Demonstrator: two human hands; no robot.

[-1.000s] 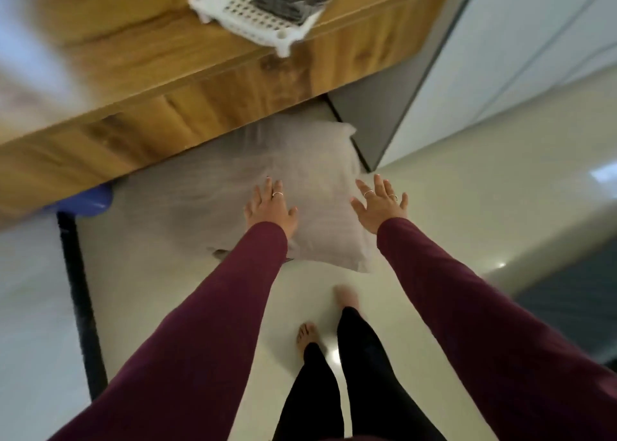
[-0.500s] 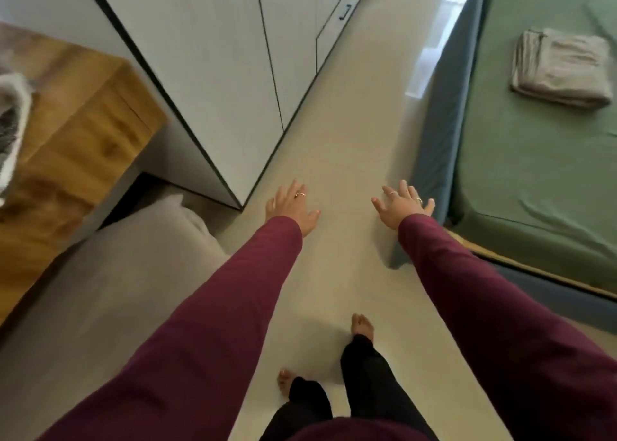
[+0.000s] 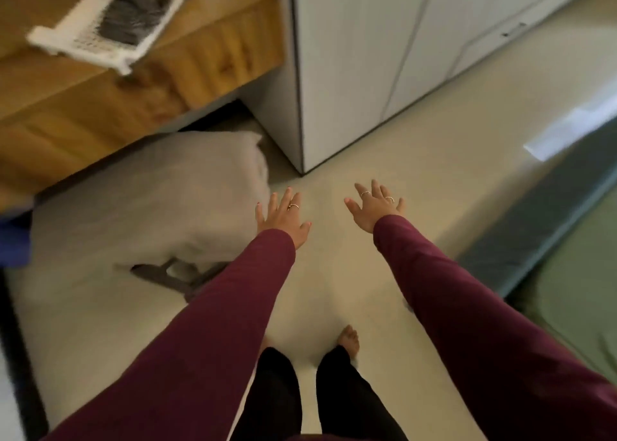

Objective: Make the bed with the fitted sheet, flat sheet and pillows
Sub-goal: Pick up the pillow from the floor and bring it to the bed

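1 grey pillow (image 3: 147,200) lies on the floor (image 3: 384,160) at the foot of the wooden desk (image 3: 140,100), its far part tucked under the desk's edge. Its long axis runs from the left edge of the view toward the white wardrobe (image 3: 350,56), and its bunched end points at the wardrobe's near corner. The pillow looks soft with motion blur, so its seams and any tag cannot be made out.

Both arms in maroon sleeves reach forward over the floor. The left hand (image 3: 283,218) is released, fingers spread and straight, hovering just beside the pillow's right end; whether it touches the fabric cannot be told. The right hand (image 3: 375,207) is likewise released and splayed, well apart from the pillow, over bare floor. 1 ring shows on the left hand and 2 on the right.

1 white mesh basket (image 3: 100,23) holding something dark sits at the desk's front edge. The green bed (image 3: 574,293) fills the right edge. No writing is readable.
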